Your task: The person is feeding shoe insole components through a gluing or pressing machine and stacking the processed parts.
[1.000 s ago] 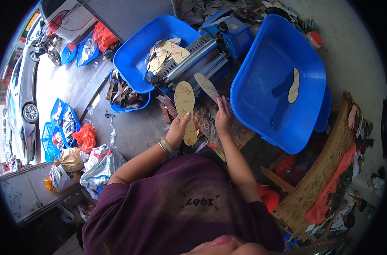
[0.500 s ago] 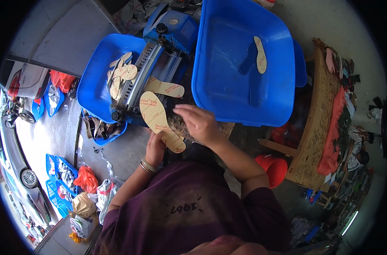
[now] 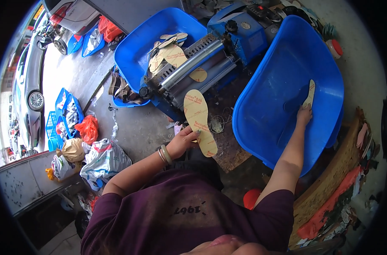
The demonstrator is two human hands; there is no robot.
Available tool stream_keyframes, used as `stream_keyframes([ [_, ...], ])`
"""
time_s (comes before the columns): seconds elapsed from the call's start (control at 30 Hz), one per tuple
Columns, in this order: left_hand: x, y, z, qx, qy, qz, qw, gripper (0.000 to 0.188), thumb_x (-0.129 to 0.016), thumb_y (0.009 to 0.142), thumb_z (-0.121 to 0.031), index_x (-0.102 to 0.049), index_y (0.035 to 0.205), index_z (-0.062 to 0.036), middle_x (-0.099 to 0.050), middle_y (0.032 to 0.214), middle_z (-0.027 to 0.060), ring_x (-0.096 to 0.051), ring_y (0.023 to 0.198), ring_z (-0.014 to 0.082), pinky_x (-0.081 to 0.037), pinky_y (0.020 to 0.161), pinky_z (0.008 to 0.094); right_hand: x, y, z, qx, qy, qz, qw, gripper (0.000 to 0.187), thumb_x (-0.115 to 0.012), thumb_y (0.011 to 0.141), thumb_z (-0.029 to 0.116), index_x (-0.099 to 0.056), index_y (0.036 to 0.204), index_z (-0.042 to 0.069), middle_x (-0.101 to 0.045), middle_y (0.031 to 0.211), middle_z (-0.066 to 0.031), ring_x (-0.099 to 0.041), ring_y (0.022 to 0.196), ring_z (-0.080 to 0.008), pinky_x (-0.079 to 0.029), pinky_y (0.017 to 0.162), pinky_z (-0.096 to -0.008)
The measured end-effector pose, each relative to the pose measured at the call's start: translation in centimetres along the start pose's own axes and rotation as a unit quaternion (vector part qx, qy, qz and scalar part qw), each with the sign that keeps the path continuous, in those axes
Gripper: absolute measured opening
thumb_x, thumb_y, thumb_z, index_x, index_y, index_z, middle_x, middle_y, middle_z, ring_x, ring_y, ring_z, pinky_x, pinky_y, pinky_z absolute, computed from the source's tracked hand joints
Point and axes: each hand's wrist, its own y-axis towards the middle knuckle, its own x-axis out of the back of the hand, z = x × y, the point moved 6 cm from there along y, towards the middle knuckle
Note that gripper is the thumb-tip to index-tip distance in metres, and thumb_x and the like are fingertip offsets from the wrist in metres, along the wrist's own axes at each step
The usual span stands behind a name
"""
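The left hand pinches a tan shoe insole at its lower edge, holding it flat with the toe pointing away toward the steel rollers of the blue roller machine, apparently aligned for feeding. The right hand reaches well to the right into the large blue tub, fingertips closed on the heel end of a single insole in the tub, the tub's only visible content. Beyond the machine, a second blue tub holds several loosely piled insoles.
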Motion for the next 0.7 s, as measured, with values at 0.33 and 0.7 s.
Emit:
stream_keyframes([
  [0.33,-3.8,9.2,-1.8,-0.053,-0.179,0.002,0.983,0.025,-0.045,0.095,-0.017,-0.048,0.119,-0.0106,-0.057,0.113,0.0038,-0.057,0.101,0.0184,-0.047,0.09,0.0364,8.1,-1.5,1.7,0.038,0.027,-0.091,0.995,0.046,-0.053,0.083,0.017,-0.047,0.128,0.009,-0.067,0.09,-0.0172,-0.065,0.083,-0.0339,-0.05,0.076,-0.0429],
  [0.7,-4.6,10.4,-3.3,-0.092,-0.175,-0.033,0.98,0.02,-0.043,0.094,-0.01,-0.049,0.113,-0.0052,-0.058,0.107,0.0078,-0.058,0.097,0.0202,-0.048,0.089,0.0373,22.0,-22.8,6.5,0.223,0.417,-0.157,0.867,0.035,-0.052,0.082,-0.004,-0.058,0.116,0.002,-0.066,0.103,-0.0141,-0.066,0.088,-0.0182,-0.051,0.074,-0.0276],
])
